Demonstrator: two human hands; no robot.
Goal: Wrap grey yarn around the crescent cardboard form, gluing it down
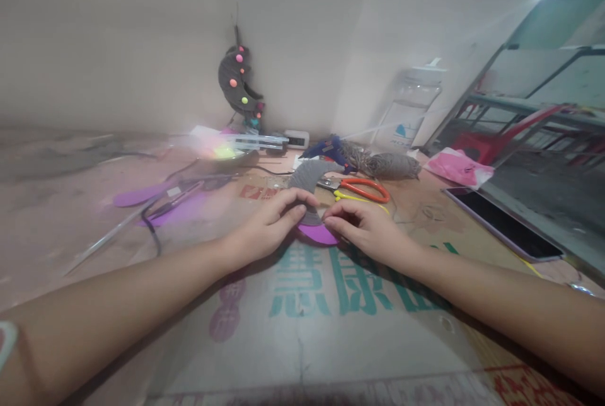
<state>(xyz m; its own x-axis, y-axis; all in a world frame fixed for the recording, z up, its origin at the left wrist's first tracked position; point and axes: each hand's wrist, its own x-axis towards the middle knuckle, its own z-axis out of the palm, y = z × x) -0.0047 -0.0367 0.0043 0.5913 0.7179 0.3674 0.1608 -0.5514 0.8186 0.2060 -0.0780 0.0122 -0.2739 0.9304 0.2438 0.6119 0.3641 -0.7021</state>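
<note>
A purple crescent (319, 234), its upper part wound with grey yarn (309, 174), is between my hands over the cardboard. My left hand (278, 217) is closed on its left side, thumb and fingers at the wound part. On the right, my right hand (362, 223) pinches close to the crescent's edge where grey wrapping meets bare purple; what lies between its fingertips is too small to make out. Just beyond the hands lie orange-handled scissors (363, 189) and a yellow-handled tool (352, 197), partly hidden by my right hand.
Behind are a blue glue gun (331, 150), a grey yarn skein (392, 166) and a clear bottle (409, 106). A phone (505, 223) and pink packet (460, 168) lie right. Purple sheets (139, 195) and a pen-like tool (174, 198) lie left. A decorated grey crescent (231, 81) hangs against the wall.
</note>
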